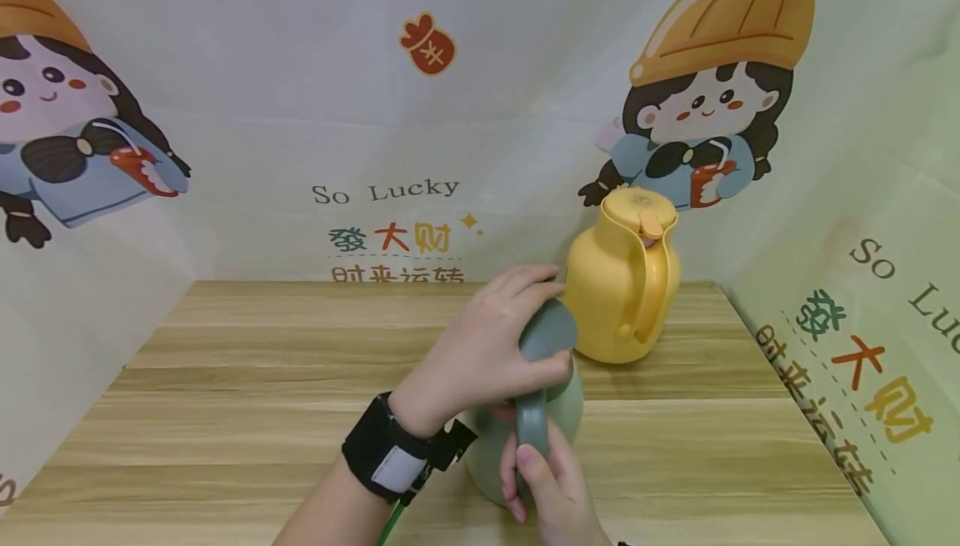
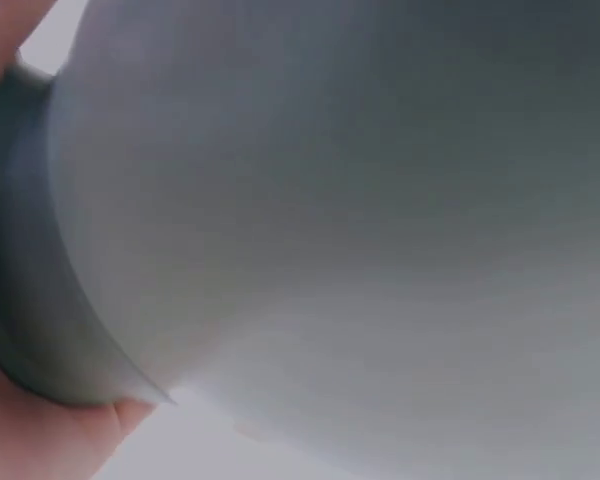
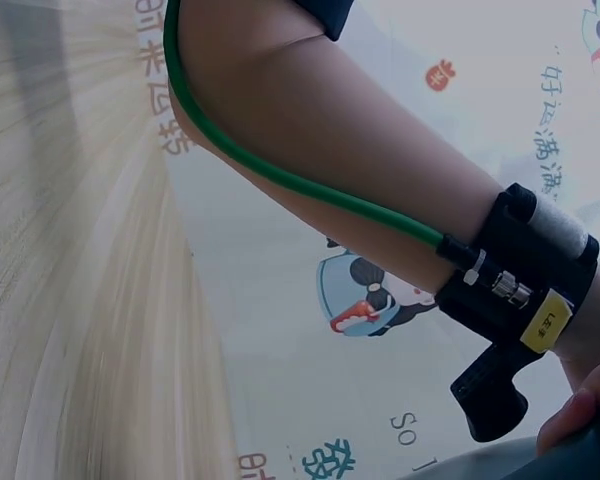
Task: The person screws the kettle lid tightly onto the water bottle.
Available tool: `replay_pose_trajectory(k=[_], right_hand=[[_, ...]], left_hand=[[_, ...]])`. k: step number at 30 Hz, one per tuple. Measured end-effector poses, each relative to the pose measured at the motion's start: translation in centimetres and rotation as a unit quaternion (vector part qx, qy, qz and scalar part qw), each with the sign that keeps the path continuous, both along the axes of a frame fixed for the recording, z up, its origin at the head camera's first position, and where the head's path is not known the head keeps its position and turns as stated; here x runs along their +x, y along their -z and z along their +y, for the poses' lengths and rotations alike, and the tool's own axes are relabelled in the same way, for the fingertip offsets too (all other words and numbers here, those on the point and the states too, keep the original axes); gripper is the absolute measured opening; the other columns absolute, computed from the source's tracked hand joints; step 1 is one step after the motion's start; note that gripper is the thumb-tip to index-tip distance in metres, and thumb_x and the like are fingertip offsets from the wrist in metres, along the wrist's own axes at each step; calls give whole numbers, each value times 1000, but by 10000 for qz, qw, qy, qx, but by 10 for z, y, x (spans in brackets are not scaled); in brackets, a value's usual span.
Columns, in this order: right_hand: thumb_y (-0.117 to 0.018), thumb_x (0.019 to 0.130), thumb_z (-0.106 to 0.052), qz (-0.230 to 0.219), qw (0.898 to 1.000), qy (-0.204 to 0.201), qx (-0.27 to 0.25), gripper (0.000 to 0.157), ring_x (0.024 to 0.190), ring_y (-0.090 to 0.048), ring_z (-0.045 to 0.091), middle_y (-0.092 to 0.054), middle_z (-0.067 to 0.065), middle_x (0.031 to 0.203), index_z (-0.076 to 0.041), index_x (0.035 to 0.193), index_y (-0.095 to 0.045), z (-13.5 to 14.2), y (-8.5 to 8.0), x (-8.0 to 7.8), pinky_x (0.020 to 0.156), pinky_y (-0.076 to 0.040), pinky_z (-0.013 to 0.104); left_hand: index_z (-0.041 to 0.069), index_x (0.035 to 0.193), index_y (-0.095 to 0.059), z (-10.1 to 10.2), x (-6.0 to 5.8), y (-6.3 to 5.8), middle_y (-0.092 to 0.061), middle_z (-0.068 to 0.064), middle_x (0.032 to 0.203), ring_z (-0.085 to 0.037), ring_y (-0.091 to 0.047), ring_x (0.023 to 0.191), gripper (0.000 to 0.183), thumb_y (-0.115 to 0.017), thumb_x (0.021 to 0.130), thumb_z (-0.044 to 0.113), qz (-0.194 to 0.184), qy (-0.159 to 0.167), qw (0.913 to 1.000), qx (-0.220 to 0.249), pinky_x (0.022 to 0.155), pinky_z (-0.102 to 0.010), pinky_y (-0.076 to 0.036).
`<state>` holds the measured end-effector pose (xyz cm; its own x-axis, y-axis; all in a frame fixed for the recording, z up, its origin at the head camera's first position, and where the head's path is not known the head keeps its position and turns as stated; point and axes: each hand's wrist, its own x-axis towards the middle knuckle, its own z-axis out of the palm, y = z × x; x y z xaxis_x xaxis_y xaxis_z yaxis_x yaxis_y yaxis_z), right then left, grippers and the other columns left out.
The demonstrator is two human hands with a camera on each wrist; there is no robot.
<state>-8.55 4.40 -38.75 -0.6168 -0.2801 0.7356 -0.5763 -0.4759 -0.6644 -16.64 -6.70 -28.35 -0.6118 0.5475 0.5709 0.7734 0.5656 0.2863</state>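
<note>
A grey-green vacuum jug [image 1: 487, 454] stands on the wooden tabletop in front of me, partly covered by both hands. My left hand [image 1: 487, 338] grips its darker round lid [image 1: 555, 329] from above, thumb on the near side and fingers over the far side. Lower down, my right hand [image 1: 551, 479] holds the dark jug handle [image 1: 532, 425], fingers wrapped round it and thumb along it. The jug's pale body fills most of the left wrist view, with the darker collar [image 2: 40, 270] against my left palm. Fingers [image 3: 572, 418] show at the jug's edge in the right wrist view.
A yellow vacuum jug [image 1: 600, 304] with a lid and handle stands just behind, to the right. White printed cloth [image 1: 262, 112] walls the table [image 1: 300, 346] at the back and sides. A green cable [image 3: 310, 188] runs along the left forearm to a black wrist strap [image 3: 515, 265].
</note>
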Motion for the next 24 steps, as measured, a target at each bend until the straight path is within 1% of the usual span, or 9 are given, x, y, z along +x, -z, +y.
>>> replay_pose_trajectory(k=[5, 10, 12, 14, 17, 19, 22, 24], right_hand=[[-20, 93, 14, -66, 10000, 23, -7, 29, 39, -32, 22, -38, 17, 63, 19, 121, -29, 0, 0, 1, 30, -33, 25], [-21, 95, 11, -139, 9999, 29, 30, 29, 39, -33, 22, -38, 17, 63, 18, 122, -30, 1, 0, 2, 30, -33, 26], [-21, 95, 10, -181, 9998, 18, 30, 29, 39, -32, 23, -38, 17, 63, 17, 122, -30, 1, 0, 2, 30, -33, 27], [-22, 96, 9, -204, 9998, 19, 22, 28, 38, -32, 23, -38, 17, 62, 17, 122, -30, 1, 1, 2, 30, -33, 27], [-22, 96, 9, -205, 9998, 15, 4, 28, 38, -32, 23, -38, 17, 62, 18, 121, -30, 0, 2, 2, 30, -33, 27], [-22, 96, 9, -188, 9998, -3, -11, 27, 38, -32, 23, -38, 17, 62, 18, 121, -30, 1, 2, 1, 30, -33, 27], [-21, 97, 9, -101, 9999, -10, -10, 28, 39, -32, 22, -38, 17, 63, 17, 121, -30, 1, 1, 1, 29, -32, 26], [-20, 97, 9, -43, 10000, -14, -6, 28, 39, -32, 22, -38, 16, 63, 16, 122, -31, 1, 1, 1, 29, -32, 26]], left_hand=[[13, 122, -55, -5, -9, 1, -45, 1, 133, -9, -32, 124, 56, -59, 73, 40, 105, 614, 9981, -18, 100, -35, -29], [14, 121, -55, -10, -17, 1, -45, 3, 133, -5, -32, 124, 53, -58, 74, 37, 221, 1235, 9921, -43, 101, -35, -25], [14, 122, -54, -11, -19, 0, -44, 5, 133, -5, -32, 124, 53, -57, 74, 37, 245, 1402, 9898, -92, 101, -35, -24], [15, 124, -53, -12, -20, 1, -43, 5, 134, -5, -31, 125, 53, -56, 76, 38, 272, 1490, 9883, -151, 101, -36, -24], [15, 128, -49, -13, -19, 0, -42, 5, 136, -5, -30, 126, 57, -56, 77, 40, 329, 1447, 9886, -249, 102, -38, -23], [15, 131, -47, -13, -16, -1, -40, 4, 138, -6, -28, 127, 61, -56, 78, 43, 350, 1282, 9906, -324, 103, -37, -23], [14, 133, -44, -10, -6, -6, -38, 2, 139, -7, -27, 128, 66, -57, 79, 49, 379, 805, 9951, -420, 103, -37, -23], [11, 132, -45, -5, 2, -10, -40, -2, 138, -11, -31, 127, 69, -58, 79, 53, 405, 356, 9976, -440, 102, -37, -27]])
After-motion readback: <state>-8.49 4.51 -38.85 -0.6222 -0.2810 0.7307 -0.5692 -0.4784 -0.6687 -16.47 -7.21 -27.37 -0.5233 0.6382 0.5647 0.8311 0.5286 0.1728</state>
